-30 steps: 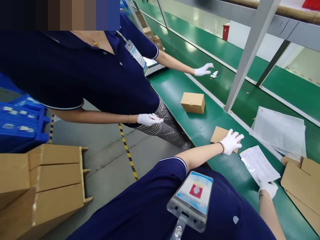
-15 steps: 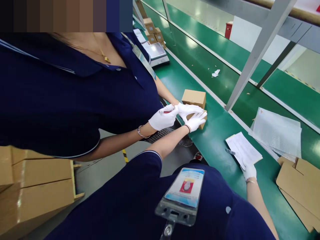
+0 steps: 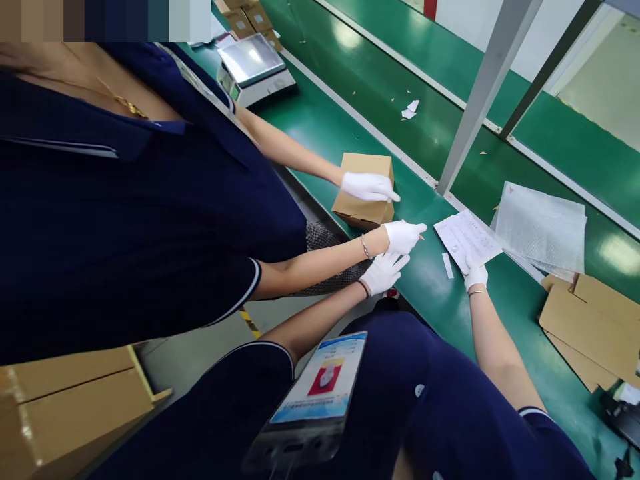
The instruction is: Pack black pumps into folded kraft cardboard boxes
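Note:
My left hand (image 3: 384, 273), in a white glove, is over the near edge of the green bench with its fingers spread and nothing in them. It is right beside a co-worker's gloved hand (image 3: 403, 237), which holds a pen only partly visible. My right hand (image 3: 476, 276), also gloved, grips the lower edge of a paper sheet (image 3: 467, 237) with writing on it, tilted over the bench. The co-worker's other gloved hand (image 3: 367, 187) is over the small cardboard boxes (image 3: 363, 163). A narrow white strip (image 3: 447, 265) lies just left of my right hand.
Clear plastic bags (image 3: 543, 223) and flattened cardboard (image 3: 595, 327) lie to the right. A weighing scale (image 3: 257, 67) stands at the back left near more boxes (image 3: 247, 20). A metal post (image 3: 485, 93) rises from the bench. Large cartons (image 3: 85, 387) sit at lower left.
My left hand has come off the cardboard box and moved toward me. My right hand has lifted the paper sheet. The co-worker's pen hand has reached right, past the boxes; the strip now lies on the bench.

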Action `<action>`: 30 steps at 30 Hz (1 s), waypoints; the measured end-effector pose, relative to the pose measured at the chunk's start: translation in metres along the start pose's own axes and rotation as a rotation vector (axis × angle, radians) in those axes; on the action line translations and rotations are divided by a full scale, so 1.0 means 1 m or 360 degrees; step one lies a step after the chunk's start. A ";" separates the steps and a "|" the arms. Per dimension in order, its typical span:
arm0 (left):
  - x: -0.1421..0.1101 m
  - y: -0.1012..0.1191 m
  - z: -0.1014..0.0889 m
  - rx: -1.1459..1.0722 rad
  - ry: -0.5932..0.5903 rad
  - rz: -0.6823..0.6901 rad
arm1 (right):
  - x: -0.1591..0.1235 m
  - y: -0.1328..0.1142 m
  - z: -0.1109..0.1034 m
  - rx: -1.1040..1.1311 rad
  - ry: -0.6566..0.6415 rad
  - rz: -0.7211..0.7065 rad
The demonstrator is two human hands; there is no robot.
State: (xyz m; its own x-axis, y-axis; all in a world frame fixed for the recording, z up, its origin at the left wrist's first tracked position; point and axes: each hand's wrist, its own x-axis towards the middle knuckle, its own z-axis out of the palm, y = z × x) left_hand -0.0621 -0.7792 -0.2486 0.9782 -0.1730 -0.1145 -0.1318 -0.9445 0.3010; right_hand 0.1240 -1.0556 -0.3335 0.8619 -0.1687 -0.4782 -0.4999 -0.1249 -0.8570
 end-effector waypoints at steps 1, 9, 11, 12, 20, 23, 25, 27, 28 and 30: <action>-0.005 0.007 0.010 -0.0002 -0.0051 0.0007 | 0.000 -0.001 -0.003 -0.0070 0.0011 -0.0035; -0.032 0.016 0.043 -0.0060 -0.0280 -0.0062 | -0.061 0.029 -0.013 -0.0811 0.0260 -0.0270; -0.039 0.014 0.044 -0.0046 -0.0299 -0.0073 | -0.079 0.041 -0.007 -0.1006 0.0171 -0.0405; -0.043 0.012 0.044 -0.0033 -0.0311 -0.0071 | -0.085 0.046 -0.004 -0.1135 0.0131 -0.0494; -0.065 0.007 0.056 0.0071 -0.0468 -0.0021 | -0.083 0.054 -0.003 -0.1892 -0.0009 -0.0880; -0.068 0.009 0.060 0.0093 -0.0472 -0.0011 | -0.083 0.053 -0.005 -0.2014 -0.0086 -0.0885; -0.068 0.011 0.060 0.0096 -0.0459 0.0022 | -0.084 0.052 -0.003 -0.2059 -0.0156 -0.0885; -0.066 0.014 0.056 0.0095 -0.0461 0.0050 | -0.083 0.051 0.000 -0.2070 -0.0225 -0.0892; -0.064 0.015 0.053 0.0094 -0.0472 0.0055 | -0.083 0.050 0.001 -0.2070 -0.0259 -0.0895; -0.058 0.018 0.045 0.0088 -0.0496 0.0042 | -0.081 0.048 0.002 -0.2067 -0.0322 -0.0893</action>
State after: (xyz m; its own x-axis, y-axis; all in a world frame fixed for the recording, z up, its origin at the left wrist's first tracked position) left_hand -0.1284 -0.7985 -0.2797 0.8792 -0.2671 -0.3946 -0.1736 -0.9507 0.2570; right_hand 0.0302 -1.0457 -0.3366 0.9100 0.3279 -0.2538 0.2788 -0.9369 -0.2109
